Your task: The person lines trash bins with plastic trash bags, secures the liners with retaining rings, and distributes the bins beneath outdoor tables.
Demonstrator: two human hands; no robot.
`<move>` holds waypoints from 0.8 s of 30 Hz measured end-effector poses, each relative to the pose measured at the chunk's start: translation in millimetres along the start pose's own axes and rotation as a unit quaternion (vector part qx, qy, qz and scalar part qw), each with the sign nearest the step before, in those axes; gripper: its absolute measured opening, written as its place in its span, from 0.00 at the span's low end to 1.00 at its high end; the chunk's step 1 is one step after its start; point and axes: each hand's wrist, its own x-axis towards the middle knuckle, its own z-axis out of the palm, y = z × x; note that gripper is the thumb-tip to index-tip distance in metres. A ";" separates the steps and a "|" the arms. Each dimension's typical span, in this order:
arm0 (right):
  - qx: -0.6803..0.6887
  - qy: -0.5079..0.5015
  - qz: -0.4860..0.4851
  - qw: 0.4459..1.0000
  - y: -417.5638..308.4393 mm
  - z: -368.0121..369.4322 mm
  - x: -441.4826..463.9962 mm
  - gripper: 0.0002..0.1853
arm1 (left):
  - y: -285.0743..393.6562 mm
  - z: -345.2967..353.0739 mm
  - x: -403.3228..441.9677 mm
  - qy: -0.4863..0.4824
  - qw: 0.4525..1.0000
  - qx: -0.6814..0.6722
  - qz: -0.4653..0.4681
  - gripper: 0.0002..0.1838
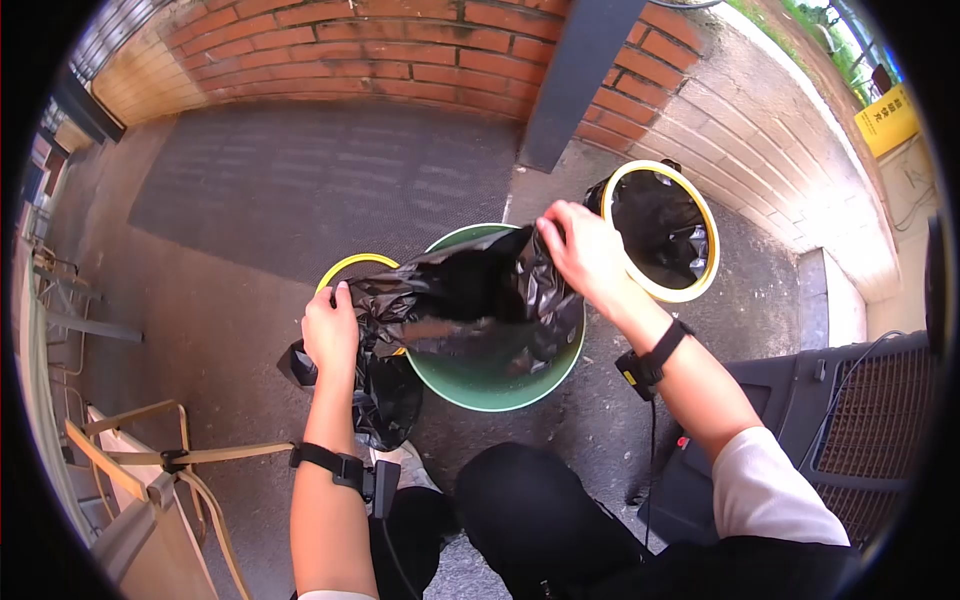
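Observation:
A black garbage bag [470, 285] is stretched between my two hands over a round green bin [485, 390]. My left hand [330, 330] pinches the bag's edge on the left, just outside the bin. On the right, my right hand [588, 250] grips the opposite edge above the bin's far right rim. The bag sags in the middle and hides part of the bin's inside. Beside my left hand, a yellow rim [355, 262] shows partly behind the bag, and black plastic [388, 405] hangs or lies below that hand.
A yellow-rimmed bin [712, 225] lined with black plastic stands at the right, near the wall. A dark post [580, 90] rises by the brick wall [370, 50]. A folding frame [165, 460] is at lower left, a large dark appliance [850, 430] at lower right.

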 end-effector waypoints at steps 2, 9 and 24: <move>0.016 0.015 0.046 0.999 13.4 5.4 14.5 0.11 | 13.4 10.5 -0.3 -0.001 1.000 0.005 0.001 0.24; 0.095 -0.091 0.215 0.968 64.4 71.9 23.1 0.13 | 3.8 43.6 -1.3 -0.046 0.994 0.097 0.006 0.22; 0.175 -0.028 -0.171 0.969 11.8 -29.6 -35.6 0.23 | -14.3 -29.8 -55.8 -0.135 0.903 -0.007 0.407 0.21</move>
